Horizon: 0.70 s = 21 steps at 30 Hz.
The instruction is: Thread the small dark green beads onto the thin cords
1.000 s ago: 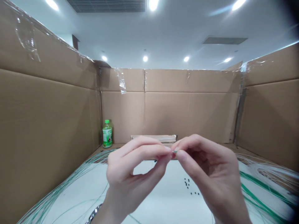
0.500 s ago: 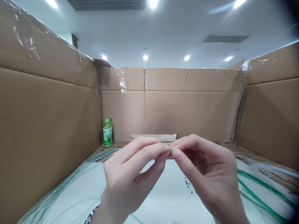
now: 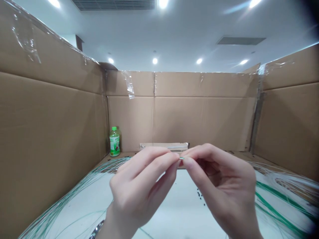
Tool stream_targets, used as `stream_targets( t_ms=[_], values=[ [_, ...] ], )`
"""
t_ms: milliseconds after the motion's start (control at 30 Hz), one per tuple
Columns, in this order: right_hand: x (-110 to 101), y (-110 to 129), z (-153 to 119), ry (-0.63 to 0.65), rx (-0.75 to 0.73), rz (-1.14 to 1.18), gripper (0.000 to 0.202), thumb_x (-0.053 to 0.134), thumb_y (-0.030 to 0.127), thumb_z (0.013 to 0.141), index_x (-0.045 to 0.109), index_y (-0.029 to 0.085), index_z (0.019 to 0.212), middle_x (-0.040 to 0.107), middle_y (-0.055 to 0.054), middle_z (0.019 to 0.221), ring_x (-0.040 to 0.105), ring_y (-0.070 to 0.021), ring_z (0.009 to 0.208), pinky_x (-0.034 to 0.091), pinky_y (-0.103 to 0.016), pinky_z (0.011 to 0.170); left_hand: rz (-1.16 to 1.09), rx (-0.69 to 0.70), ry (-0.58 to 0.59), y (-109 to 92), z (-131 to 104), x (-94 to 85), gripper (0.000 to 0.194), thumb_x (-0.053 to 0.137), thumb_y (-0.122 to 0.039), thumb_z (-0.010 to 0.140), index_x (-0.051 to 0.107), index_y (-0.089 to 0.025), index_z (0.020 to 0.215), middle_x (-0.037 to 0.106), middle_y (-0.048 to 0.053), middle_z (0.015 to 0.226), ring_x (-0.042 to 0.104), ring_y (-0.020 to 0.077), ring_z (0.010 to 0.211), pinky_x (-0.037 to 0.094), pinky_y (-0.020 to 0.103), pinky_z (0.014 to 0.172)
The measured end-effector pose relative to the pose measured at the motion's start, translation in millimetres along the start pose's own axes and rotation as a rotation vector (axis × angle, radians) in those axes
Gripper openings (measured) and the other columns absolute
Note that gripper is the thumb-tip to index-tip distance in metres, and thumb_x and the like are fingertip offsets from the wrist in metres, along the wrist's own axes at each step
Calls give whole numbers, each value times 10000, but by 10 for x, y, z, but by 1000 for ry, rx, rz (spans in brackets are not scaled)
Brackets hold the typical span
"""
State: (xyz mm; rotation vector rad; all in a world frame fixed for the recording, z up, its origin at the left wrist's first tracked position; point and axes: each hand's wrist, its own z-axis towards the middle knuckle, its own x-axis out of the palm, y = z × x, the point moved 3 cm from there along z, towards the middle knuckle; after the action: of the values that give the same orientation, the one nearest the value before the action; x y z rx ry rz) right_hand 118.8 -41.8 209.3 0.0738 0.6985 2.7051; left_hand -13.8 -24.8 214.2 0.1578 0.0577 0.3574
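Left hand (image 3: 141, 184) and right hand (image 3: 226, 187) sit slightly left of a second ago, both pinching green wire (image 3: 181, 158); best keep pinches close, level.

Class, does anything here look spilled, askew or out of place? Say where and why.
Possibly the small black pieces, scattered on the white surface near the right hand: they lie loose and unevenly spaced, as if spilled.

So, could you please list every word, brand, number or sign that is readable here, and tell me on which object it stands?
No text can be read with certainty.
Label on the green bottle: printed, but too small and blurred to read.
Thin green strand: no marking can be made out.
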Motion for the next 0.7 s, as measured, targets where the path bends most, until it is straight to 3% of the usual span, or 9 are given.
stream_targets(
  t_ms=[267, 533, 700],
  values=[
    [-34, -57, -4, 85, -22, -43, 98, 591, 157, 794, 601, 187, 701, 614, 10, 619, 536, -91, 537, 405, -184, 455, 91, 51, 34, -21, 39, -15, 184, 643, 45, 675, 622, -137, 699, 624, -11, 641, 566, 56, 553, 484, 119, 542],
    [-37, -64, 5, 132, 3, -41, 122, 577, 158, 804, 572, 188, 685, 593, 17, 604, 506, -86, 523, 396, -186, 456, 69, 42, 78, -9, 44, -12, 192, 638, 49, 675, 617, -140, 698, 628, -16, 657, 569, 43, 567, 485, 96, 566],
    [-37, -58, 16, 98, 7, -26, 117, 580, 156, 800, 574, 192, 689, 554, 31, 573, 521, -89, 525, 411, -185, 463, 50, -50, 96, 49, 12, -70, 245, 630, -4, 733, 641, -183, 900, 690, -10, 749, 618, 75, 607, 544, 154, 606]
  ],
)
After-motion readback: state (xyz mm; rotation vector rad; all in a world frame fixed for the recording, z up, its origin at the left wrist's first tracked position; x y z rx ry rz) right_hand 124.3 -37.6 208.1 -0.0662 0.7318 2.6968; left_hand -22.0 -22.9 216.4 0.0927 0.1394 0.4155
